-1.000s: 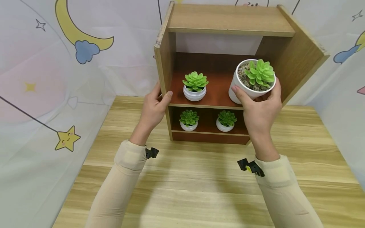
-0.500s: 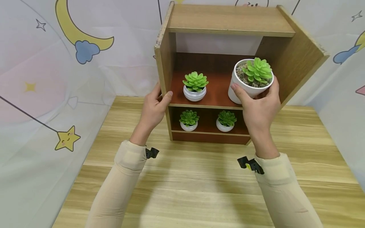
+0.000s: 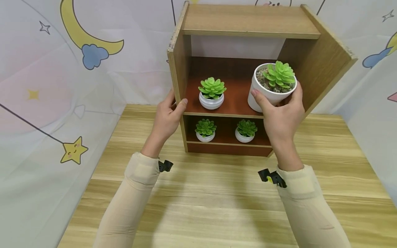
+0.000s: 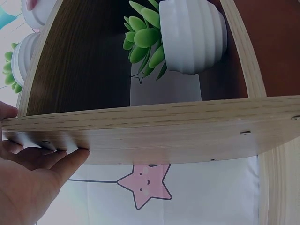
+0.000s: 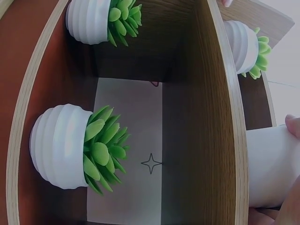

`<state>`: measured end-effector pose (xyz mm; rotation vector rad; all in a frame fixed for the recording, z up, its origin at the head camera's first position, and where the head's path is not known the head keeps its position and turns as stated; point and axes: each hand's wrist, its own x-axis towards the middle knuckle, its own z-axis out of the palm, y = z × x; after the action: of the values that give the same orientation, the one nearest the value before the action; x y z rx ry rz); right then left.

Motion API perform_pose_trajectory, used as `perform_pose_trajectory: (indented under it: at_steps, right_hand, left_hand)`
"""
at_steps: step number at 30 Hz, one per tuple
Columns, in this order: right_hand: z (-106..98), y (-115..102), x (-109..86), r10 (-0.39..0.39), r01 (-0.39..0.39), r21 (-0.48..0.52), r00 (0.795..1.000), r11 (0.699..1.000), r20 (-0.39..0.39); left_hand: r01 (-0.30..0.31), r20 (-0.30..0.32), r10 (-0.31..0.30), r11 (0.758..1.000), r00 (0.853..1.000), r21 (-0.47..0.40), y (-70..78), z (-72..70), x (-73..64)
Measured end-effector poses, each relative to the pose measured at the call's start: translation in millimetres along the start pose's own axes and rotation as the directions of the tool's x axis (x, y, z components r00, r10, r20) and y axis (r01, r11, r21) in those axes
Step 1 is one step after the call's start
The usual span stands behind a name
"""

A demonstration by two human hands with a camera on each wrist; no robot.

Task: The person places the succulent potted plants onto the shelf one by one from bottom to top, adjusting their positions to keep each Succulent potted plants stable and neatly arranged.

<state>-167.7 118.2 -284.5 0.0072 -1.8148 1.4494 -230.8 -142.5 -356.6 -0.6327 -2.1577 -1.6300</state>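
Observation:
My right hand (image 3: 283, 120) grips a large white pot (image 3: 255, 98) holding pebbles and a green succulent (image 3: 280, 75). The pot is at the right of the small wooden shelf's (image 3: 248, 32) upper compartment, tilted slightly. In the right wrist view, the pot (image 5: 269, 164) meets the middle board's front edge; I cannot tell whether it rests there. My left hand (image 3: 167, 119) holds the left side panel (image 3: 175, 72), thumb on the front edge and fingers along the outside, as the left wrist view shows on the panel (image 4: 164, 140).
One small potted succulent (image 3: 212, 100) stands on the upper board, left of the large pot. Below it, two similar succulents (image 3: 205, 137) (image 3: 245, 137) sit in the lower compartment. The shelf stands on a wood-grain table (image 3: 211, 199) against a patterned cloth backdrop (image 3: 142, 44).
The right hand has shifted the large pot slightly left and farther back, with its rim a little higher in view. My left hand keeps its place on the panel.

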Motion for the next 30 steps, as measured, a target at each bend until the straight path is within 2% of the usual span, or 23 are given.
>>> perform_pose_trajectory:
  at_steps: [2, 3, 8, 11, 30]
  right_hand:
    - [0.1, 0.1, 0.1, 0.005, -0.005, -0.013, 1.0, 1.0, 0.004]
    - [0.2, 0.4, 0.3, 0.004, -0.004, -0.019, 1.0, 1.0, 0.005]
    - [0.1, 1.2, 0.6, 0.001, -0.001, -0.064, 1.0, 0.998, 0.005]
    - [0.0, 1.9, 1.0, -0.002, 0.002, -0.078, 1.0, 0.997, 0.004]
    - [-0.8, 4.9, 2.3, -0.007, 0.008, -0.107, 1.0, 0.994, 0.011]
  left_hand:
    - [-0.006, -0.002, 0.006, 1.0, 1.0, -0.002, 1.0, 0.4, -0.4]
    - [-0.005, -0.002, 0.005, 1.0, 1.0, -0.001, 6.3, 0.3, -1.1]
    - [0.007, 0.001, -0.007, 1.0, 1.0, -0.005, 6.7, 0.4, -1.0]
    - [0.009, 0.003, -0.009, 1.0, 1.0, -0.006, -0.3, 0.2, -0.1]
    - [0.011, 0.01, -0.011, 1.0, 1.0, -0.019, 2.4, -0.9, -0.2]
